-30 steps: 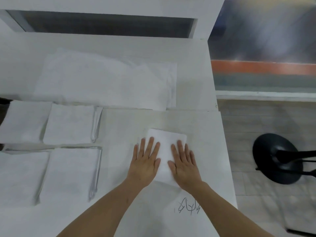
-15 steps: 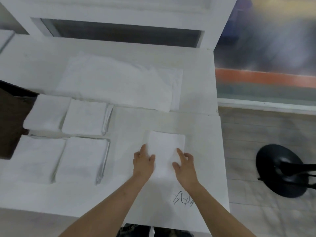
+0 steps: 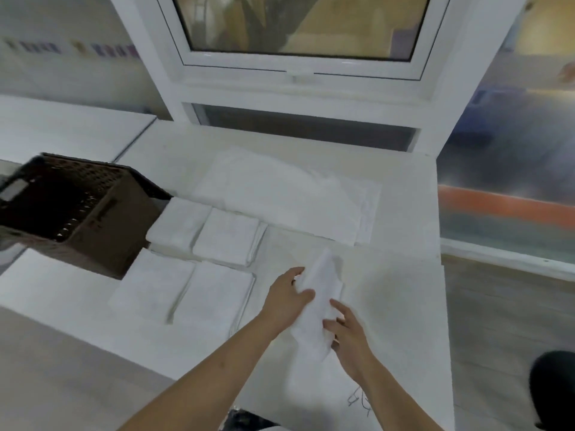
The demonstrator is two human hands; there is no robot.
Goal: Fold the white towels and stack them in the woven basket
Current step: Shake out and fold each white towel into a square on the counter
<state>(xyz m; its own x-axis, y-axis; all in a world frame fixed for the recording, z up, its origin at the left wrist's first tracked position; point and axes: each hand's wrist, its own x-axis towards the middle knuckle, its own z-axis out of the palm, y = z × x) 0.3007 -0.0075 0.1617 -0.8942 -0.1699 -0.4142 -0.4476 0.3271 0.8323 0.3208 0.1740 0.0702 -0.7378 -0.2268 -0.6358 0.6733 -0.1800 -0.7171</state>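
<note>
Near the right front corner of the table (image 3: 389,306), the folded towel (image 3: 317,309) is no longer lying flat: 1 second ago both palms pressed it down, half a second ago the fingers were curling at its near edge, and now it is lifted clear of the surface, sagging between the 2 hands. The left hand (image 3: 287,298) has its grip pinched on the towel's upper left side, thumb across the cloth. The right hand (image 3: 345,332) holds the lower right part, fingers curled partly round it, though blur hides the exact contact.

The view has also swung up and left, which brings the woven basket (image 3: 71,209) into sight at the left edge of the table. It looks dark inside, and I cannot tell whether any towel lies in it. Beside the basket, 4 folded towels (image 3: 199,259) sit in 2 rows, touching one another. Behind them a large unfolded towel (image 3: 280,197) is spread toward the back edge.

My reading is that pressing is finished and the carry has begun: this towel is headed left, either to the folded group or to the basket. The limp cloth could lose its fold on the way, so keeping both sides supported matters. The spread towel at the back is not yet folded.
</note>
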